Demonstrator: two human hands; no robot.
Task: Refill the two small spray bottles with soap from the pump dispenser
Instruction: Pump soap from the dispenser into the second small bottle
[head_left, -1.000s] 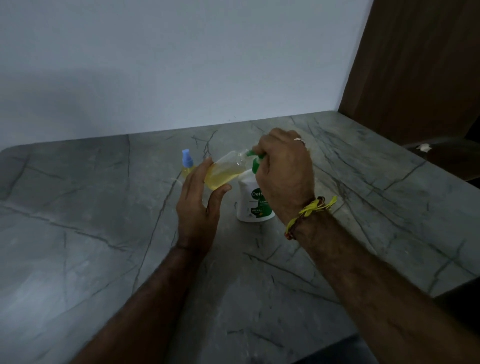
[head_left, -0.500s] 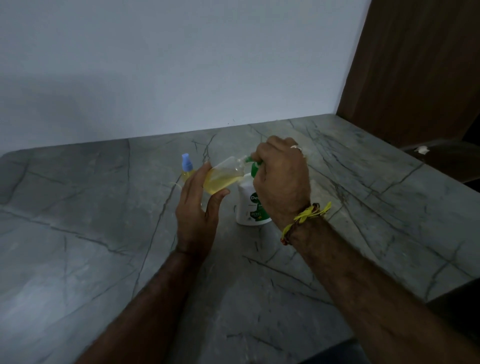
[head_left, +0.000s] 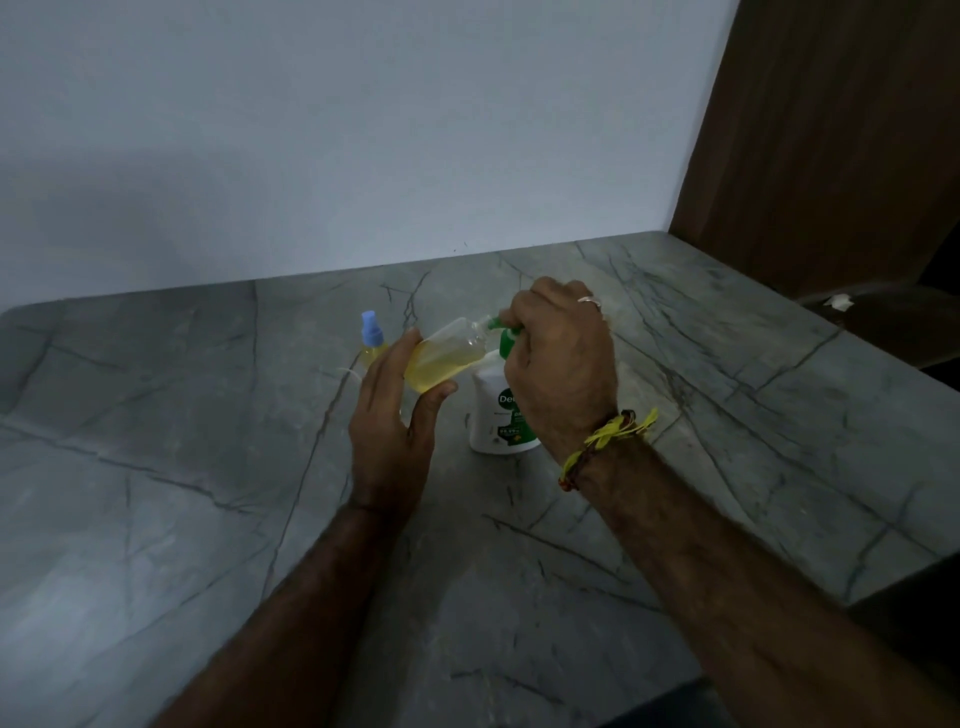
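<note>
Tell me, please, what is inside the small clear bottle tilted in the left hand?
Yellow liquid soap pools along the lower side of the small clear bottle, roughly half full. The left hand covers its base, so that end is hidden.

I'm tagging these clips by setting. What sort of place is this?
Probably a home counter: a grey veined stone countertop against a plain white wall, a dark wooden panel at right, and a household soap dispenser.

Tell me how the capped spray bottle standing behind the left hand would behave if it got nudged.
The capped spray bottle looks narrow and tall for its base, so it would probably tip rather than slide. It seems small and only partly filled with yellow liquid, so likely light. On the smooth stone counter it could roll once down.
</note>
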